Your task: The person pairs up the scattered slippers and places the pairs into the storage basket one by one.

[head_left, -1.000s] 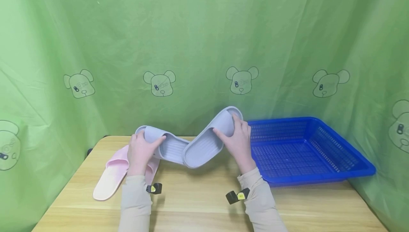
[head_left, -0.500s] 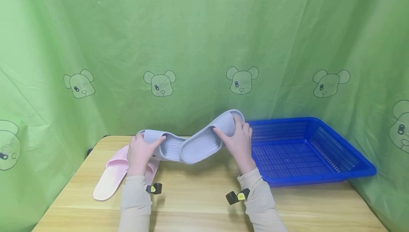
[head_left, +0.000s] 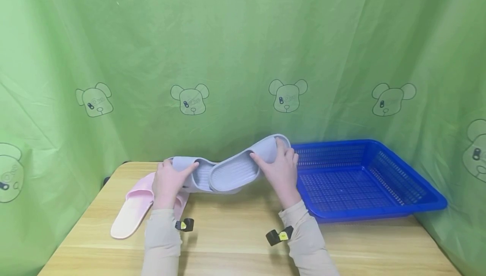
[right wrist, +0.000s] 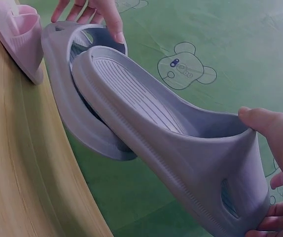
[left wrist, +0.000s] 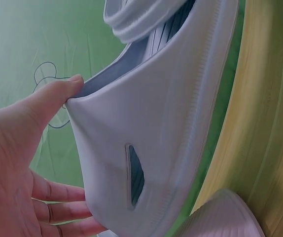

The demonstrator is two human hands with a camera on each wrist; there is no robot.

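The left hand [head_left: 168, 179] pinches the rear grey slipper [head_left: 185, 164], thumb on the strap's opening edge, other fingertips slipping out of sight behind the toe end. The right hand [head_left: 282, 174] pinches the front grey slipper [head_left: 235, 172] likewise; the right wrist view's edge cuts off part of that hand. Between both sets of fingers, the front heel overlaps the rear slipper, hiding much of its heel. Near the left fingers lie pink slippers [head_left: 130, 219], partly covered by hand and wrist. Just right of the right fingers, a blue basket [head_left: 379, 213] has its left edge partly hidden.
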